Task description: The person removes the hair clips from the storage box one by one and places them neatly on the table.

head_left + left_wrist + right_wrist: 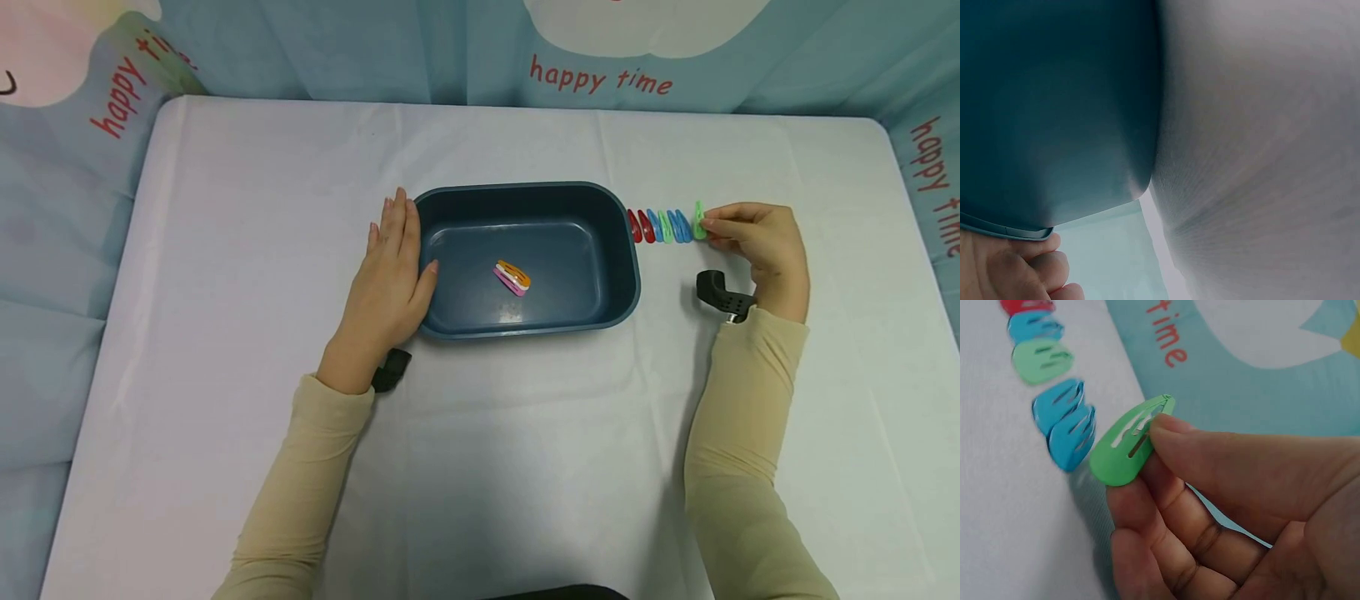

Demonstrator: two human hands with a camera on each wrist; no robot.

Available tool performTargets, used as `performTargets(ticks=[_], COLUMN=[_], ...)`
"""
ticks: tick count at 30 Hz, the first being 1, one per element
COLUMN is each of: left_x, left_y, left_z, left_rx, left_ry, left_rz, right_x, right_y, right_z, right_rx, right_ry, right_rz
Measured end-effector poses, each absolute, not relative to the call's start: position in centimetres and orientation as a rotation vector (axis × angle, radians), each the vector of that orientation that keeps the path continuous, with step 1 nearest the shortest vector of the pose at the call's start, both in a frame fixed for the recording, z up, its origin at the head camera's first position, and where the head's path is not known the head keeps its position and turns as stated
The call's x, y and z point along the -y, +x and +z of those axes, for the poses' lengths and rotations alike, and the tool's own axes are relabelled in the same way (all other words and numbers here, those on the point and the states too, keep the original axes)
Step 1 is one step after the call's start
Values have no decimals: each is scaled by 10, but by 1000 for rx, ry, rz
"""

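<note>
Beside the clip row (665,227), the right hand (767,237) pinches a green clip (1112,464), likely mid-transfer, next needing careful release, left hand (388,279) straight-fingered.

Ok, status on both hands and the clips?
Right hand pinching green clip beside the clip row. Left hand against tub; three clips inside. Nothing visible between held clip and row.

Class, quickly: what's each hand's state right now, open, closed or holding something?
Left hand: open, against the bin.
Right hand: holding a green clip.
</note>
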State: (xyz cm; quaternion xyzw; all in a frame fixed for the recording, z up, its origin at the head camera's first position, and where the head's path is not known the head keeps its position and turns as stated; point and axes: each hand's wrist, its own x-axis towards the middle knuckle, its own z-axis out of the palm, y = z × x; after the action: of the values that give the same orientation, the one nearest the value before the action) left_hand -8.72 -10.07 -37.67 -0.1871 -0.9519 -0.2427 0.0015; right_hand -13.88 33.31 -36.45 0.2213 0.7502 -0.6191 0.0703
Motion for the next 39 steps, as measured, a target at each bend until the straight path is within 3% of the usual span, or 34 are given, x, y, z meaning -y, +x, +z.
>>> performTargets(ticks=[14,39], left_x=[101,101], left_y=[-88,-88], left_z=[-377,-378], left_rx=[2989,2978], left_ry=[-587,-586], left_rz=[-760,-783], right_x=[-331,-327], right_y=[-143,-144], right_z=[-371,-372], right_rx=[-2531,-2629], right_ry=[631,598], right_rz=[-1500,-1328])
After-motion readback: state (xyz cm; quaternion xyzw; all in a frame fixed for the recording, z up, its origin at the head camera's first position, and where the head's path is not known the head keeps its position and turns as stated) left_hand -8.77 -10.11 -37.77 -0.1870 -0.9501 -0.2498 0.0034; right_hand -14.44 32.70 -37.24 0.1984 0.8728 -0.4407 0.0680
